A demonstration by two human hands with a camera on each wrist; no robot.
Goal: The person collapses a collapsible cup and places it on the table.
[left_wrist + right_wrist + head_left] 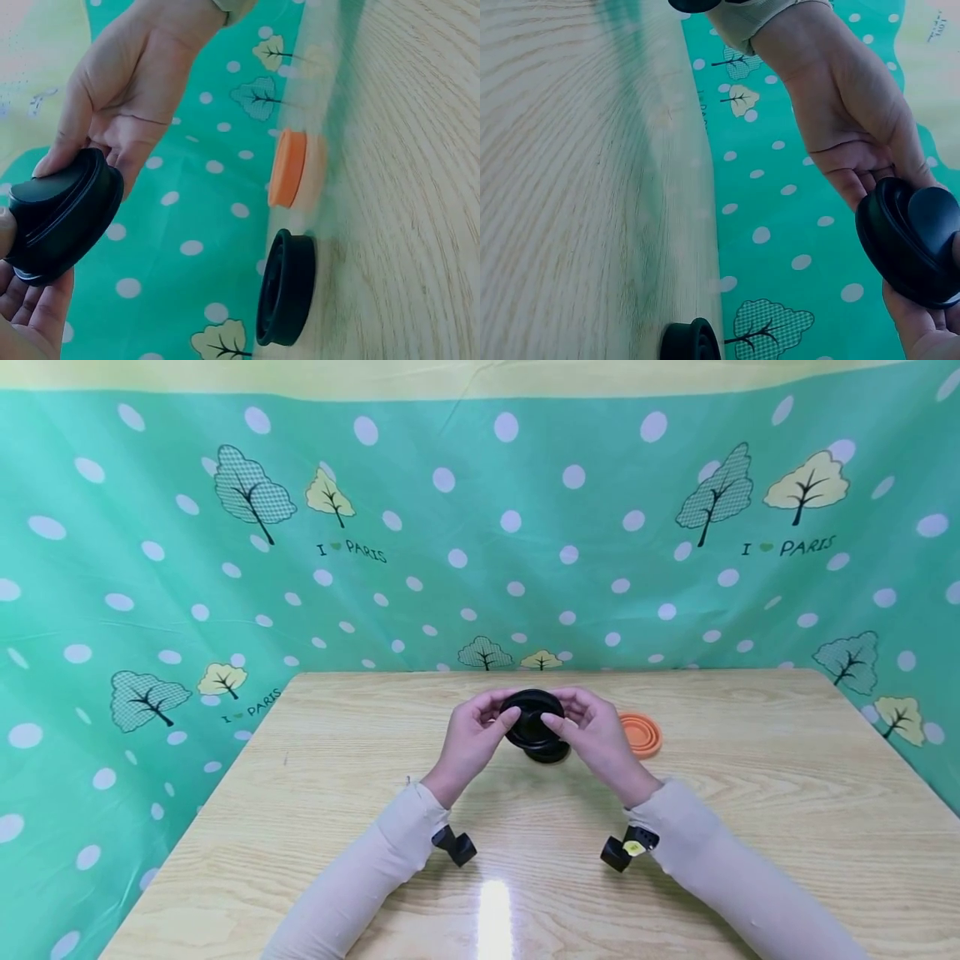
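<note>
In front of me my left hand [471, 732] and right hand [597, 735] hold a round black collapsible cup [531, 718] between them, raised above the table. Both thumbs press on its near face, while the other fingers curl behind its rim. From the left wrist view, this black cup [67, 217] shows a stepped rim and a bulging centre. A second black collapsible cup [289, 289] lies flat on the table, partly hidden under the held one in the head view. Right of it, beside my right hand, sits an orange collapsible cup [641, 735] pressed flat into concentric rings.
The pale wooden table [337, 860] ends at a green dotted cloth backdrop [480, 527]. Small black wrist cameras hang near the left cuff [456, 846] and right cuff [627, 850].
</note>
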